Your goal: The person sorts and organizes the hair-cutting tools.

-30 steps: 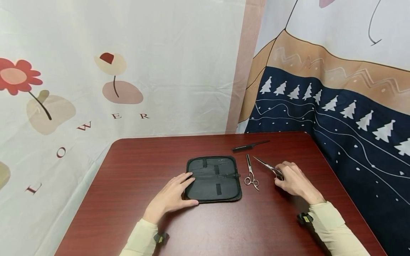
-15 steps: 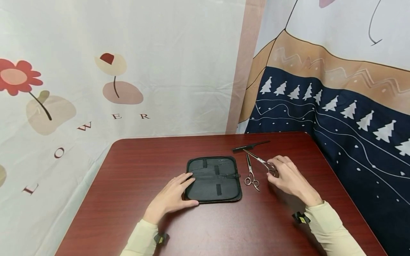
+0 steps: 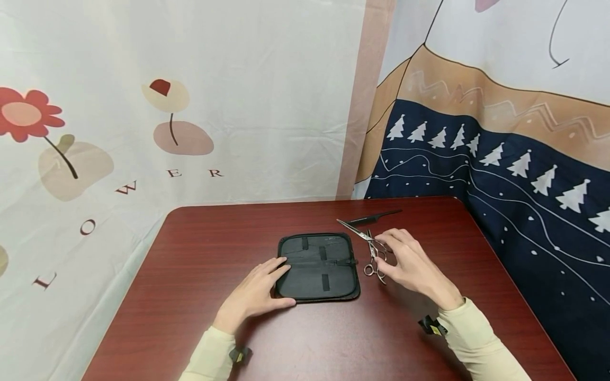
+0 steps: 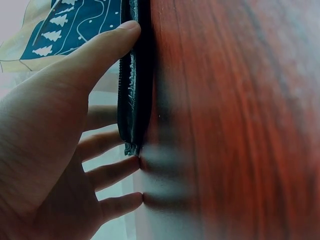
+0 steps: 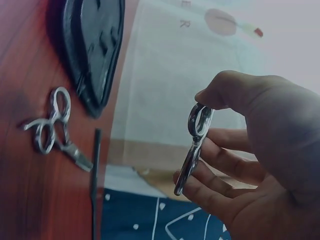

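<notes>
In the head view, my right hand [image 3: 413,265] pinches a pair of silver hairdressing scissors [image 3: 355,229] by the handles, thumb against fingers. The blades point to the far left, above the table. The right wrist view shows the finger rings of the held scissors [image 5: 196,141] end-on. Beneath them lies a second pair of scissors [image 5: 51,121], partly covered in the head view. My left hand [image 3: 254,290] rests at the left side of an open black zip case [image 3: 310,278], fingers nearly straight. Its thumb touches the case's zipped edge [image 4: 129,95] in the left wrist view.
A black tail comb [image 3: 369,218] lies on the dark red table [image 3: 214,233] behind the case, partly behind the held blades. Black elastic loops and a strap line the inside of the case. Printed curtains [image 3: 267,106] hang behind and to the right of the table.
My right hand has carried the scissors leftward, from the right of the second pair to above it, and the blade tips now reach over the far edge of the case's right side. The left hand stays put.
</notes>
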`<state>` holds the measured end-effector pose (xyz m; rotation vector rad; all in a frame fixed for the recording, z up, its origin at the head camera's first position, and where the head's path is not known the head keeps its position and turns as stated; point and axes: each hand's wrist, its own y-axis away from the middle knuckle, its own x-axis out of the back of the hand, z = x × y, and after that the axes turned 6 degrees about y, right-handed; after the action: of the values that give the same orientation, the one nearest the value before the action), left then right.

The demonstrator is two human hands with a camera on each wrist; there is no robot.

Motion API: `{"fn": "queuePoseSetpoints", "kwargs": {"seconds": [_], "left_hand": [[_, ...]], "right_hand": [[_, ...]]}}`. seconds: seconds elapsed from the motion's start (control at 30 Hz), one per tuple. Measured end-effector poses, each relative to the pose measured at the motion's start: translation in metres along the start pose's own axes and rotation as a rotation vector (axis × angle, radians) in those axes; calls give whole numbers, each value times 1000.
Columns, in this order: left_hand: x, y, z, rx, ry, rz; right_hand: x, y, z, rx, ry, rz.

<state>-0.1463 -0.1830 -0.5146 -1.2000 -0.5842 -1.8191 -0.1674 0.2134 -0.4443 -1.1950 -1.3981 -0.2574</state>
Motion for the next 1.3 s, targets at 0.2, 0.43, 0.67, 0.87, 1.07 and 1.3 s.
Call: {"fn": "queuePoseSetpoints", "kwargs": {"seconds": [0.2,0.43,0.67,0.87,1.07,1.3], "left_hand": [[0,0,2,-13,-1,15],[1,0,4,-23,-18,20],[5,-2,5,-44,-29,62],[18,-8,11,-57,-20,174],[44,-24,37,-135,73,379],[72,-54,78,-403,13,425]], "right_hand": [[-4,-6,-13,74,-11,23],[-9,-11,-26,156,-6,59],[-11,-14,-37,192,-16,59],[-12,-15,-41,220,-19,47],[-14,-17,-47,243,-32,47],[-17,-20,-54,289,-34,57]]}}
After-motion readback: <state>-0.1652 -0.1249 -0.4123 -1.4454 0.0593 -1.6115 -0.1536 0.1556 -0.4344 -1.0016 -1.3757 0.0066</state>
